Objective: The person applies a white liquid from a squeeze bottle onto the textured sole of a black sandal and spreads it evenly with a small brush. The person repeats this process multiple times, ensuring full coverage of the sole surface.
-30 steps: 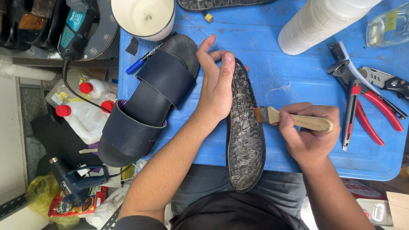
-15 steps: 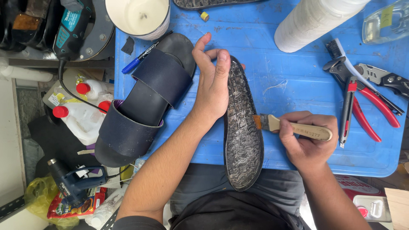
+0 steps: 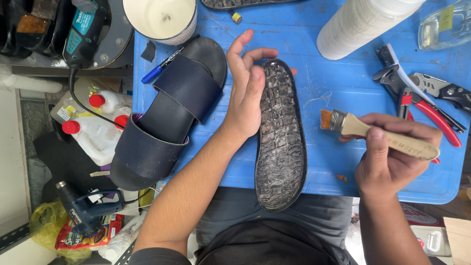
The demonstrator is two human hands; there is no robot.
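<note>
A black rubber shoe sole [image 3: 281, 142], tread side up and shiny with glue, lies on the blue table [image 3: 343, 88] and overhangs its near edge. My left hand [image 3: 248, 91] rests against the sole's left edge near the toe, fingers spread and lifted. My right hand [image 3: 392, 154] grips the wooden handle of a small paintbrush [image 3: 365, 130], whose orange bristles point left, a short way off the sole's right side. A dark blue two-strap sandal [image 3: 164, 115] lies to the left of my left hand, hanging off the table's left edge.
A white tub of glue [image 3: 159, 19] and a blue pen [image 3: 162, 66] sit at the back left. A white roll [image 3: 363, 22], red-handled pliers [image 3: 431, 115] and a wire brush [image 3: 402, 68] lie at the right. Bottles [image 3: 93, 130] and a heat gun [image 3: 83, 208] are on the floor at the left.
My right hand has drawn the brush away from the sole toward the right. My left hand's fingers have lifted and spread off the sole.
</note>
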